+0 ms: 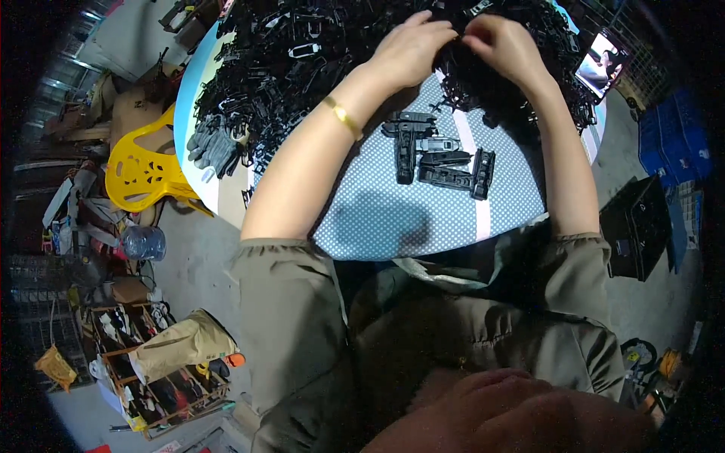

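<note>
Assembly step: left hand (411, 49) and right hand (504, 45), fingers pinched, apparently joining a small black plastic part (458, 38) above the parts heap (302, 60); next, careful alignment.

Short olive sleeves (291, 302), gold bracelet (343, 117)

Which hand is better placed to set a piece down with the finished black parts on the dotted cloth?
Probably the right hand: the finished black parts lie beneath its forearm, while the left hand reaches in across them.

Two hands (411, 49) worked; one yellow chair (143, 170), one water bottle (143, 242), one phone (602, 64), one glove pair (211, 147) showed.
</note>
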Demonstrator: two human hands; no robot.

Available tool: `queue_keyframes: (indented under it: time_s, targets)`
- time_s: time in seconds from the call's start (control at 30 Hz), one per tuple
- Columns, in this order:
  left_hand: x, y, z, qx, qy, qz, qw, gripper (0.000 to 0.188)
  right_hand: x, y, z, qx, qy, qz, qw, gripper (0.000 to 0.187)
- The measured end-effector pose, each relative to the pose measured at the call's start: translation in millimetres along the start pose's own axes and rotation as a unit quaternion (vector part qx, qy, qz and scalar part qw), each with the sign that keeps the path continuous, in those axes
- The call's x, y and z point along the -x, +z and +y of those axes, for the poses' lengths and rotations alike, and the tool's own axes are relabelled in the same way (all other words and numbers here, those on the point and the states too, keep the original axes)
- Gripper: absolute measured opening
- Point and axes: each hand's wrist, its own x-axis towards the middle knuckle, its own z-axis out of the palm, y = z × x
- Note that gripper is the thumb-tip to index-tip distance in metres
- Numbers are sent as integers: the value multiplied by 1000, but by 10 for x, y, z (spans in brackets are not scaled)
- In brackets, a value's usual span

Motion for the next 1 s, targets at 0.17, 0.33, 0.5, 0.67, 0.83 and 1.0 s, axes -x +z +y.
queue_keyframes:
  time_s: [0.17,0.33,0.5,0.67,0.83,1.0]
  targets:
    - [-237,169,-6,14,8,-157,988,25,157,-99,-463,61,-11,-192,980,26]
    - [-75,4,-114,-29,3,-122,992,19,180,218,-436,112,-34,-158,981,11]
    - [86,-215,-70,48,-225,55,972,21,120,125,-386,58,18,-89,994,18]
    - [347,-431,150,460,-528,28,713,27,85,179,-271,-122,26,-12,992,41]
    - [501,-520,274,617,-545,-1,568,22,44,184,-317,-420,113,-70,898,46]
    - [442,-501,336,621,-496,126,594,22,4,108,-408,-459,156,-151,861,32]
